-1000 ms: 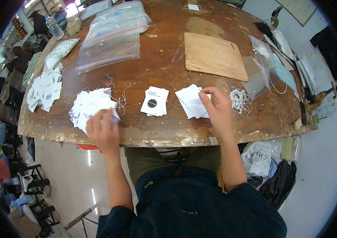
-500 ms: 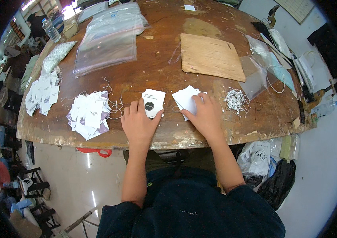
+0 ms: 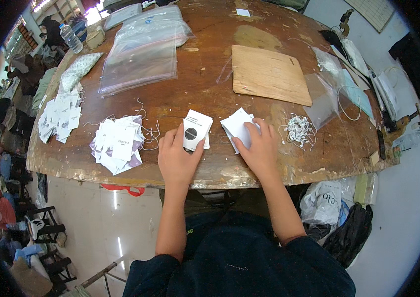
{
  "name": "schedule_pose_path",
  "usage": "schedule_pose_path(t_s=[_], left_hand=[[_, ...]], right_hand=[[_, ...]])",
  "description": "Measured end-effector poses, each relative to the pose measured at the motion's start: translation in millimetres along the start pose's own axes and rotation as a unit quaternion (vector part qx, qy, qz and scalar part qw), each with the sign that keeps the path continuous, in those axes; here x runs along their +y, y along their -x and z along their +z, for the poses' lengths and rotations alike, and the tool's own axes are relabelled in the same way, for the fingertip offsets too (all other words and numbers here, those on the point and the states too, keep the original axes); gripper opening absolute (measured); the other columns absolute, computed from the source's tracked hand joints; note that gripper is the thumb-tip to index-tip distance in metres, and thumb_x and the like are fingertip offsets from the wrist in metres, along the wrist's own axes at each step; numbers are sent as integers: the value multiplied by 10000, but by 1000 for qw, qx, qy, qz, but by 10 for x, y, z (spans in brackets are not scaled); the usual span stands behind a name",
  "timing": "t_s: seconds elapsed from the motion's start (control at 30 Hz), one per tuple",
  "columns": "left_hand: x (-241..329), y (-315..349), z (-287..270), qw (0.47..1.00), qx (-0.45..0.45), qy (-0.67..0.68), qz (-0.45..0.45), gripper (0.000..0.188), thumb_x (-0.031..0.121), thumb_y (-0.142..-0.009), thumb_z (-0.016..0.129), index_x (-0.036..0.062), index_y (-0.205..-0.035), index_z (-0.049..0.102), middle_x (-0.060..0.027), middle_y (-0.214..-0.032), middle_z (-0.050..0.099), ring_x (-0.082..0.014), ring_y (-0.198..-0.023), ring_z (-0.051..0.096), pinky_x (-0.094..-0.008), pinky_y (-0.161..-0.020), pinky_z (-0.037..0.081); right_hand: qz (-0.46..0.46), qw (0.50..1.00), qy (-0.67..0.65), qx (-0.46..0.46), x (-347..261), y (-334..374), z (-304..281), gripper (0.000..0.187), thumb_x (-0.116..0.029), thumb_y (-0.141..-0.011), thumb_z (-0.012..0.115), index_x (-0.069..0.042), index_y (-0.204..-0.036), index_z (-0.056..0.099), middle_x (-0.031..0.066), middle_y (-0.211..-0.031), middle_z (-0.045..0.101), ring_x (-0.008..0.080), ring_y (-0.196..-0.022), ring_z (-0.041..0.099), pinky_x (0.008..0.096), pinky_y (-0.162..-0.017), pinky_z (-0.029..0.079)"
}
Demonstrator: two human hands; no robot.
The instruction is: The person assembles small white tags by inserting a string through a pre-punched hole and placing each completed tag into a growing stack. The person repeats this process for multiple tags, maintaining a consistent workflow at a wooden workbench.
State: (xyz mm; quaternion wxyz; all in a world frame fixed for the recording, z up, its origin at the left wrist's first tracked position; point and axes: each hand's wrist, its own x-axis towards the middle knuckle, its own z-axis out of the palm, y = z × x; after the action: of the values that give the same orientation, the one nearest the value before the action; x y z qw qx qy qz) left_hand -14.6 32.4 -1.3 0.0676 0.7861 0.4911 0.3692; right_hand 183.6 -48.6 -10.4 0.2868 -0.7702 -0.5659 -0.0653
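Small white cards with print and a black round mark lie stacked on the table. My left hand grips this stack at its near edge, thumb on the right side and fingers on the left. To its right, a fanned pile of plain white cards lies under my right hand. The thumb and fingers of that hand are bent round the pile's near right part. A tangle of white strings sits right of my right hand. Left of my left hand is a heap of white tags with strings.
Another tag heap lies at the left, below a filled clear bag. Clear plastic bags and a wooden board lie farther back. A water bottle stands far left. Bags rest below the table's right side.
The view has shifted slightly, so the table appears farther right. The top printed card now sits offset on its stack. Both hands stay at their piles.
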Motion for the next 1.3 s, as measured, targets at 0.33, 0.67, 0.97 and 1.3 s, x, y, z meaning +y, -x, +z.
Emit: schedule_pose_path(t_s=[0.33, 0.67, 0.97, 1.3], left_hand=[[56, 12, -63, 679, 7, 685, -263, 635, -47, -914, 640, -29, -1483, 359, -133, -1294, 585, -190, -1138, 612, -318, -990, 507], [315, 174, 27, 654, -26, 709, -263, 391, -3, -973, 568, 40, -1341, 443, -148, -1252, 605, -178, -1098, 628, -321, -898, 545], [438, 164, -25, 568, -32, 769, -290, 365, 92, -1005, 569, -1, -1346, 475, -124, -1235, 617, -169, -1088, 629, -307, -883, 547], [463, 158, -6, 627, -40, 732, -264, 287, 141, -1024, 567, -18, -1263, 567, -105, -1173, 654, -156, -1022, 653, -307, -860, 559]], right_hand=[[-17, 993, -69, 90, -71, -1, -94, 460, -321, -778, 781, -46, -1130, 672, 163, -1265, 543, 357, -1136, 521, 485, -953, 406], [-125, 972, -180, 84, -605, 131, -240, 574, -327, -741, 811, -74, -1236, 670, 204, -1242, 530, 357, -1074, 557, 440, -910, 475], [-152, 972, -153, 90, -702, 148, -197, 574, -322, -737, 798, -100, -1253, 676, 208, -1241, 537, 361, -1044, 565, 449, -861, 468], [-163, 971, -144, 103, -704, 154, -179, 574, -304, -727, 802, -109, -1252, 679, 202, -1253, 540, 357, -1035, 570, 445, -861, 466]])
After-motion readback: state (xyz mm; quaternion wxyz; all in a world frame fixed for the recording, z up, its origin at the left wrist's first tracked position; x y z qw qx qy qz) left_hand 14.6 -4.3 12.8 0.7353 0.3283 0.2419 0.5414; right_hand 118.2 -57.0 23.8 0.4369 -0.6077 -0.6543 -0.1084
